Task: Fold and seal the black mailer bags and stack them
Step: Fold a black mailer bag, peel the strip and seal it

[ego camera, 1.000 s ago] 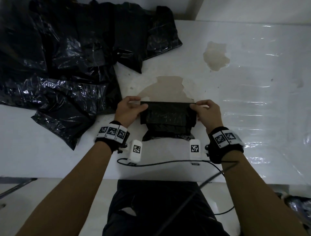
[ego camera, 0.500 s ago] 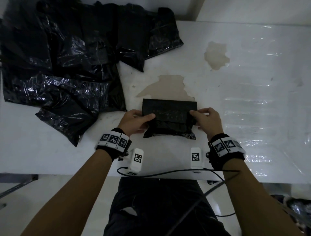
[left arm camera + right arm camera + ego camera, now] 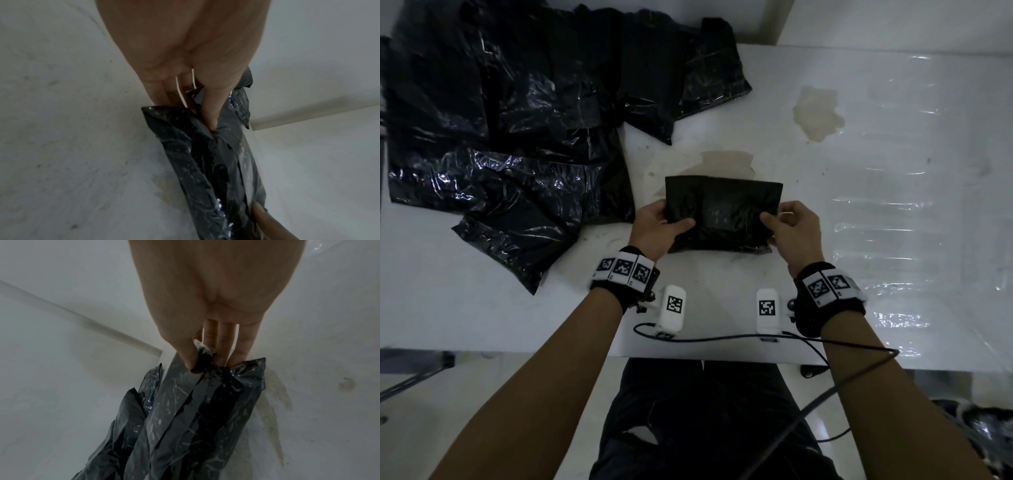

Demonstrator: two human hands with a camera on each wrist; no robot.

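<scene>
A folded black mailer bag [image 3: 722,214] is held just above the white table [image 3: 893,205] in front of me. My left hand [image 3: 661,226] pinches its left end, thumb on top and fingers beneath. My right hand [image 3: 789,228] pinches the right end the same way. In the left wrist view the thumb [image 3: 211,110] presses into the crumpled plastic of the bag [image 3: 207,162]. In the right wrist view thumb and fingers [image 3: 224,344] grip the end of the bag [image 3: 195,410]. A loose heap of black mailer bags [image 3: 517,130] lies at the table's far left.
Two brownish stains mark the table, one behind the bag [image 3: 726,164] and one further right [image 3: 818,114]. Glossy clear film [image 3: 914,240] covers the table's right side. A black cable [image 3: 756,339] runs along the table's near edge.
The top flap has been folded down over the bag, which now forms a compact rectangle. Both hands slid from its top corners down to its sides.
</scene>
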